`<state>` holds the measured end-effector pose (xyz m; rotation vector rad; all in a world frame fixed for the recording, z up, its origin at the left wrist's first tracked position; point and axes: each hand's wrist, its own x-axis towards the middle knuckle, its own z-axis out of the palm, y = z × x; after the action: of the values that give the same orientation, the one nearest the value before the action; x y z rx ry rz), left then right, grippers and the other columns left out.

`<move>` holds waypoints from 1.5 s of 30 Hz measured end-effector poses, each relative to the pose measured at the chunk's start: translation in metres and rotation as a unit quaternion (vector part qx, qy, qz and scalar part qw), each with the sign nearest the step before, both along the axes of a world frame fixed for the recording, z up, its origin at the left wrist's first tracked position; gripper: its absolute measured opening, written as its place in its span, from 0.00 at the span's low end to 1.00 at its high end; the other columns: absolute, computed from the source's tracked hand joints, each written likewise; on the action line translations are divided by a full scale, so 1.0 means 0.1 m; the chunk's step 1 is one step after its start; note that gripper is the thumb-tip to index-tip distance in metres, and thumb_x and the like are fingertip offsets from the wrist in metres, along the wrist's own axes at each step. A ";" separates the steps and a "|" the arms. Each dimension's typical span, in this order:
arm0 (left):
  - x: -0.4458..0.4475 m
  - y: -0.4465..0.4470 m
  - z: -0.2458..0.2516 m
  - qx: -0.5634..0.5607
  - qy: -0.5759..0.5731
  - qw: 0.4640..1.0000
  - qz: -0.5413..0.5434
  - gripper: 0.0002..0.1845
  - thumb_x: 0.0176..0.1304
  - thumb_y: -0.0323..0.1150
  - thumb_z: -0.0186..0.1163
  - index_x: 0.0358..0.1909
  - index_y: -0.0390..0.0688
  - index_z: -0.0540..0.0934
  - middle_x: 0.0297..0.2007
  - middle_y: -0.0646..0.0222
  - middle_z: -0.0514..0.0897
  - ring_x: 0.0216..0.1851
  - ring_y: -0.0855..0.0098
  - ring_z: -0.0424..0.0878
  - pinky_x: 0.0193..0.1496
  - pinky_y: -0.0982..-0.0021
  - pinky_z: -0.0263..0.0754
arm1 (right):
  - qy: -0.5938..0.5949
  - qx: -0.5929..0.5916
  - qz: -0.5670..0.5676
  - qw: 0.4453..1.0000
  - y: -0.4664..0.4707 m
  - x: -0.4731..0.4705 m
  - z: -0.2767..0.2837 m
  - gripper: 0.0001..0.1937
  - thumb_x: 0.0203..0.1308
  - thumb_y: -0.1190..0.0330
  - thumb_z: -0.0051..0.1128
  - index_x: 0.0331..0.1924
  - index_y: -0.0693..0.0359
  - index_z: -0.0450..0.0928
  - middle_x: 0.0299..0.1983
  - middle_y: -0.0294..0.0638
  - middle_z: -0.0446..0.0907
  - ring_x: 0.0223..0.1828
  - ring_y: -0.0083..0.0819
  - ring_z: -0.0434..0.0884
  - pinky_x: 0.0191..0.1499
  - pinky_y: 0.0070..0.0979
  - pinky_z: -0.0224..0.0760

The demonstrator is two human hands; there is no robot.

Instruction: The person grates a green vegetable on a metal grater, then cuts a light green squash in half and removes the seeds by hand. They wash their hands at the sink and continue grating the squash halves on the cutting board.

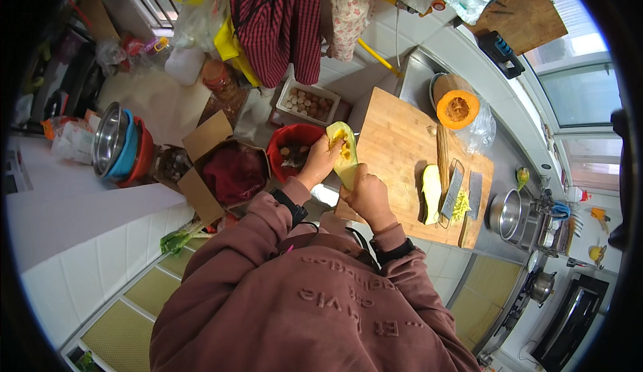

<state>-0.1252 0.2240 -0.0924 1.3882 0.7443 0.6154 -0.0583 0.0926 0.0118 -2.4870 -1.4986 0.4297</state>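
My left hand (321, 158) grips one side of a pale, halved squash (345, 163), its thumb at the yellow seed hollow. My right hand (367, 193) is closed around the lower end of the same half. The squash is held in the air between a red bucket (274, 158) and a wooden cutting board (389, 141). On the board lie another pale squash piece (431, 193), a long ridged wooden stick (442, 171), a metal grater (452, 191), yellow-green shreds (460, 206) and a cleaver (474, 193).
A cut pumpkin (457, 109) rests behind the board. Steel bowls (505, 213) stand by the sink at the right. On the left are an open cardboard box (206, 143), stacked basins (111, 138) and a tray of eggs (309, 101). Cloths (279, 20) hang ahead.
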 end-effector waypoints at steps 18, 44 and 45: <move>-0.13 0.12 0.20 -0.194 -0.001 0.970 -0.146 0.11 0.71 0.35 0.56 0.45 0.38 0.77 0.31 0.73 0.80 0.25 0.84 0.74 0.19 0.81 0.64 | 0.009 0.002 0.000 1.000 -0.08 0.08 -0.08 0.23 0.50 0.59 0.67 0.41 0.65 0.68 0.24 0.53 0.82 0.26 0.54 0.83 0.29 0.44 0.78; -0.09 0.03 0.37 -0.334 -0.086 0.932 -0.109 0.12 0.72 0.42 0.57 0.43 0.43 0.78 0.34 0.76 0.80 0.30 0.84 0.76 0.27 0.80 0.71 | -0.075 0.023 0.053 0.996 -0.19 0.12 -0.01 0.21 0.52 0.61 0.64 0.41 0.64 0.66 0.18 0.47 0.80 0.19 0.47 0.81 0.22 0.40 0.76; -0.08 0.02 0.35 -0.337 -0.085 0.933 -0.098 0.13 0.72 0.43 0.58 0.44 0.43 0.78 0.35 0.76 0.80 0.31 0.84 0.77 0.29 0.80 0.72 | -0.079 0.031 0.064 0.994 -0.18 0.11 0.00 0.20 0.53 0.61 0.63 0.40 0.65 0.66 0.18 0.47 0.80 0.19 0.47 0.81 0.23 0.39 0.76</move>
<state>-0.1331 0.2263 -0.0579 0.7477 0.5896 0.2717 -0.0477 0.0743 0.0116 -2.4338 -1.7110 0.2068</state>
